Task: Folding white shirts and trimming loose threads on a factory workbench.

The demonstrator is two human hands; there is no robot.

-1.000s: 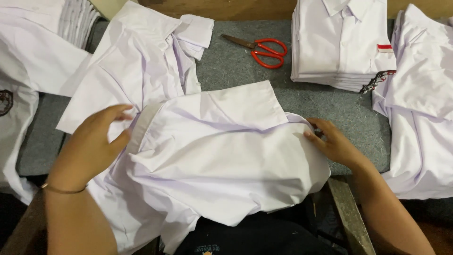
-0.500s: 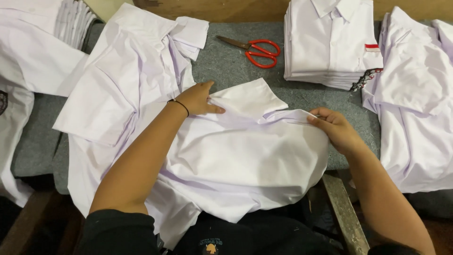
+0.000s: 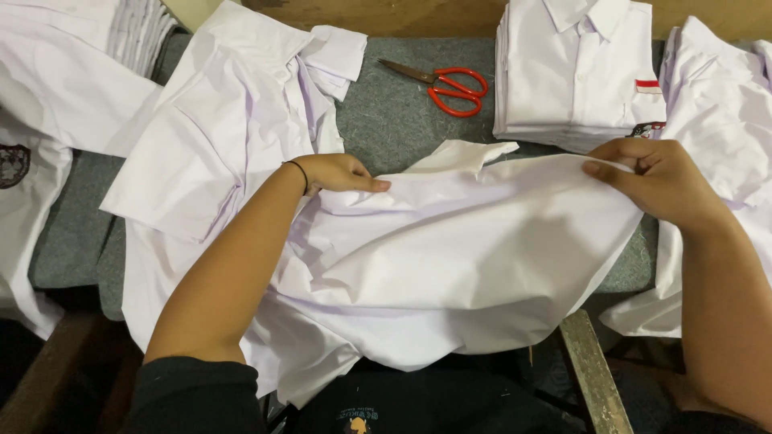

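I see a crumpled white cotton shirt (image 3: 450, 265) spread across the middle of the grey felt-covered table (image 3: 394, 120), its long axis running from 9 o'clock to 3 o'clock, with a loose flap poking up toward 12 o'clock. My left hand (image 3: 338, 173) lies flat on the shirt's upper edge at about 10 o'clock, fingers stretched toward 3 o'clock, pressing rather than gripping. My right hand (image 3: 651, 181) pinches the shirt's edge at 2 o'clock, fingers closed on the cloth and lifting it slightly off the table. The shirt's lower part hangs over the near table edge at 6 o'clock.

Under and beside it, at 10 o'clock, lies another unfolded white shirt (image 3: 217, 137). At 12 o'clock a pair of red-handled scissors (image 3: 446, 84) rests on the felt, blades pointing to 9 o'clock. At 1 o'clock stands a neat stack of folded white shirts (image 3: 575, 76). More white garments (image 3: 724, 104) lie at 3 o'clock. A wooden board (image 3: 418, 16) runs behind the table.
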